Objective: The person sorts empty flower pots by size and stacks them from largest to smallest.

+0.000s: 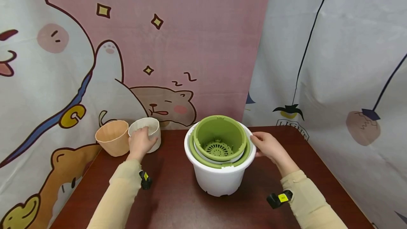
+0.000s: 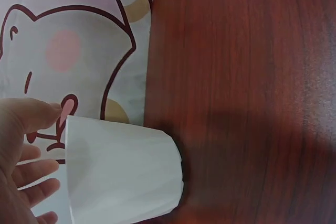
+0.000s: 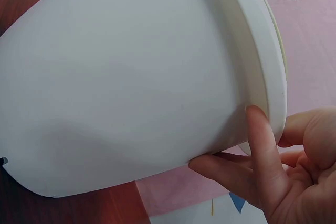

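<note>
While the white pot (image 1: 219, 181) stands on the table (image 1: 178, 193), the right hand (image 1: 267, 146) is at 3 o'clock on its rim and the left hand (image 1: 140, 142) is well apart from it, toward 9 o'clock, as seen from the head. A green pot (image 1: 219, 131) sits nested inside it, with a wider green rim (image 1: 192, 147) showing around and beneath.

The head view alone looks down on the green pot's slotted base. The right wrist view shows what the head view hides: fingertips tucked under the white pot's rim. The left wrist view gives the outer side of the cream pot (image 2: 123, 171), whose mouth is partly covered by the left hand in the head view.

The right hand pinches the white rim between thumb and fingers. The left hand is loosely spread at the cream pot's mouth, fingers apart and not closed on the wall; whether any touches it I cannot tell.

Just beyond the cream pot, at 9 o'clock, stands a peach pot (image 1: 114, 142). Toward 12 o'clock, behind the table, hangs a cartoon-printed backdrop (image 1: 203, 45).
</note>
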Available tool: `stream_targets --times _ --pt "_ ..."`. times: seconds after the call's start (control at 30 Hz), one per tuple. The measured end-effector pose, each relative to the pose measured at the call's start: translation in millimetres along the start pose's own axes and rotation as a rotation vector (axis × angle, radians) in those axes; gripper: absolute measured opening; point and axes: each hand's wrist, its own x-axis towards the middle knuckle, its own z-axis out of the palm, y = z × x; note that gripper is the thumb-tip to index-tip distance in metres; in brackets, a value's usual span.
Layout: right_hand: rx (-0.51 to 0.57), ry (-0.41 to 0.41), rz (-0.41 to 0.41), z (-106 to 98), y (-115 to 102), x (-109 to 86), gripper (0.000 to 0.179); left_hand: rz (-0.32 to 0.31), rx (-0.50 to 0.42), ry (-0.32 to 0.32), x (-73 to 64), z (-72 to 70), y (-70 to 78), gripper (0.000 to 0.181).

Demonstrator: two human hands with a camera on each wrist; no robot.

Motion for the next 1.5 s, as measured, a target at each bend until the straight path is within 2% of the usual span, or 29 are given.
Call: stream_targets --times 0.17,0.4,0.8,1.03,1.23,1.5 --pt "-0.012 0.002 0.002 1 -1 0.0 0.037 0.016 -0.004 0.012 0.4 5.3 -4.6 0.054" --pt "-0.019 0.000 0.011 2 -1 -0.3 0.039 0.040 0.005 0.023 1.0 8.4 -10.2 0.047" --pt "-0.018 0.003 0.022 1 -1 -0.8 0.039 0.050 0.074 -0.017 1.6 10.5 -13.6 0.039" --pt "-0.015 0.008 0.037 1 -2 -1.0 0.040 0.032 0.076 -0.030 1.7 13.2 -14.7 0.040" --pt "-0.008 0.008 0.031 1 -1 -1.2 0.039 0.027 0.071 -0.019 1.8 16.1 -15.8 0.039" --pt "-0.012 0.010 0.044 1 -2 -0.6 0.040 0.042 0.095 0.036 0.7 21.1 -15.0 0.026"
